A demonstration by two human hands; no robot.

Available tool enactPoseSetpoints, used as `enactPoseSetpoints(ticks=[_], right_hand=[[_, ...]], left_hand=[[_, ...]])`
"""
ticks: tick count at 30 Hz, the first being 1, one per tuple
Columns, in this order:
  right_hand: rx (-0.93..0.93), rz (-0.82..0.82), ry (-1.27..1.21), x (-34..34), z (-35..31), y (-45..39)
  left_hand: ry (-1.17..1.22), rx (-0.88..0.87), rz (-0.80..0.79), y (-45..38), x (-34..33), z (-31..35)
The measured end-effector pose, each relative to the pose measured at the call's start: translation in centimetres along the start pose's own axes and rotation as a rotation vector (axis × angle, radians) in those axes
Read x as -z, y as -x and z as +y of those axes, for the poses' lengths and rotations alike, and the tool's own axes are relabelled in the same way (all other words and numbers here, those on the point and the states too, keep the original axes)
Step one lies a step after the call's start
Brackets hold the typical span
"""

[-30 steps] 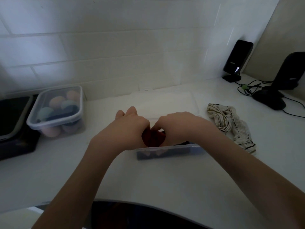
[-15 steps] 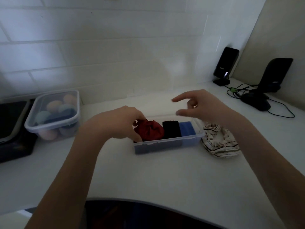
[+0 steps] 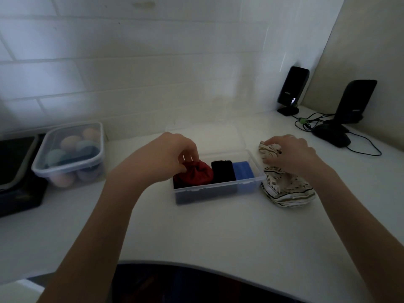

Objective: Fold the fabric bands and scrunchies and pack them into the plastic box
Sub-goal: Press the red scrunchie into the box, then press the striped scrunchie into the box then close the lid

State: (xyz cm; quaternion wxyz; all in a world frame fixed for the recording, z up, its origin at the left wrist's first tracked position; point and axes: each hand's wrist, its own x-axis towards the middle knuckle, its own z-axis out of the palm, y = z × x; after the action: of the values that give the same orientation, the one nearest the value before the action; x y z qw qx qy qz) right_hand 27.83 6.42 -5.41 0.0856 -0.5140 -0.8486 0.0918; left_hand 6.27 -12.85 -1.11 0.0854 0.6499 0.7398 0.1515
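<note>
A white table (image 3: 196, 232) runs up to a wall of pale tiles (image 3: 131, 73), dimly lit, with a beige panel closing the right corner. The left hand (image 3: 168, 154) curls its fingers down over the red scrunchie (image 3: 197, 174), pinching its gathered top where it sits at the left end of the clear plastic box (image 3: 218, 190). Beside the scrunchie in the same box lie a folded black band (image 3: 223, 171) and then a blue band (image 3: 243, 169), packed side by side. The right hand (image 3: 290, 156) lies on the striped cream fabric band (image 3: 286, 189), fingers bent and gripping its upper folds; this band is heaped on the table just beside the box's right end. Behind the box a clear lid (image 3: 207, 136) lies flat. At far left stands a lidded clear container (image 3: 70, 154) of pastel rounded items, next to a dark tray (image 3: 15, 162) at the frame's edge. In the right back corner are two black stands (image 3: 293, 90) with trailing cables (image 3: 317, 125). The table's near edge curves around a dark shape at the bottom; bare table lies between that edge and the box.
</note>
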Motion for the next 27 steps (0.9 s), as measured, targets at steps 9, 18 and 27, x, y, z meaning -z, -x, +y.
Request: enactPoseSetpoints(ticks=[9, 18, 27], right_hand=[[0.062, -0.102, -0.039, -1.5, 0.0, -0.1], [0.165, 0.064, -0.220, -1.5, 0.5, -0.5], [0.402, 0.092, -0.965, 4.3, -3.7, 1.3]], left_hand=[[-0.142, 0.110, -0.057, -0.5, -1.0, 0.2], [-0.018, 0.026, 0.036, -0.5, -0.3, -0.4], [0.406, -0.121, 0.213, -3.6, -1.6, 1.3]])
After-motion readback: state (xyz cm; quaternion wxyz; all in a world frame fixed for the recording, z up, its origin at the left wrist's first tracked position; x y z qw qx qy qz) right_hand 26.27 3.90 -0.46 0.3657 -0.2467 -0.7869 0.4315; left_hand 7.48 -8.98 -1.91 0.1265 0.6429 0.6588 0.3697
